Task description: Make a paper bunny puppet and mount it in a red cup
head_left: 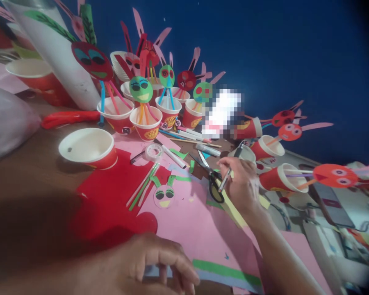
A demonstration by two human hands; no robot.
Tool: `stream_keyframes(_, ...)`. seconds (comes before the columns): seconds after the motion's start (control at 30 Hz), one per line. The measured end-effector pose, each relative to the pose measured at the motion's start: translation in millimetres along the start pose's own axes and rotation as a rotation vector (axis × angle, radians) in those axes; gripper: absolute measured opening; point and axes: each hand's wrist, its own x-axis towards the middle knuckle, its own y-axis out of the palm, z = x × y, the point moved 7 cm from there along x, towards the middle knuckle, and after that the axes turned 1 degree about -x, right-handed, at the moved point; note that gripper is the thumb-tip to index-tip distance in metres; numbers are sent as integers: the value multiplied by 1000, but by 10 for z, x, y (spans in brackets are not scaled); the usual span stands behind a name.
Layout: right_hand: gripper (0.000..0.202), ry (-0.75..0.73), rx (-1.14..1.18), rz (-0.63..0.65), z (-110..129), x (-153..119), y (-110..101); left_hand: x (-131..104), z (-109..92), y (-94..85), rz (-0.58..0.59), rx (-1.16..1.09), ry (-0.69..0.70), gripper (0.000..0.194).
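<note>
In the head view, by clock directions from its centre, the right hand (241,184) is at four o'clock, thumb and fingers pinching a pen (239,151). Black-handled scissors (215,186) lie just beside it, toward its nine o'clock. The left hand (161,260) hangs near six o'clock, fingers loosely curled; I cannot tell whether they touch anything. Between the hands and the tape roll (154,152), a paper face with green antennae (164,197) lies at seven o'clock on pink paper (199,221). A paper cup (86,146) stands at nine o'clock.

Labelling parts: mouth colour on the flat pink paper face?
Yellow mouth; shows best in the head view.
</note>
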Motion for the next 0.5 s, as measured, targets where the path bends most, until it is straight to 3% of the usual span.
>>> stream_keyframes(0.17,23,-58,-115,94,-146,28,229,11,-75,-133,-66,212,-19,26)
stream_keyframes(0.4,27,-57,-94,225,-193,14,406,60,-13,-199,-64,225,-89,25)
stream_keyframes(0.5,26,-47,-66,271,-220,52,425,68,-6,-218,-79,190,-58,23)
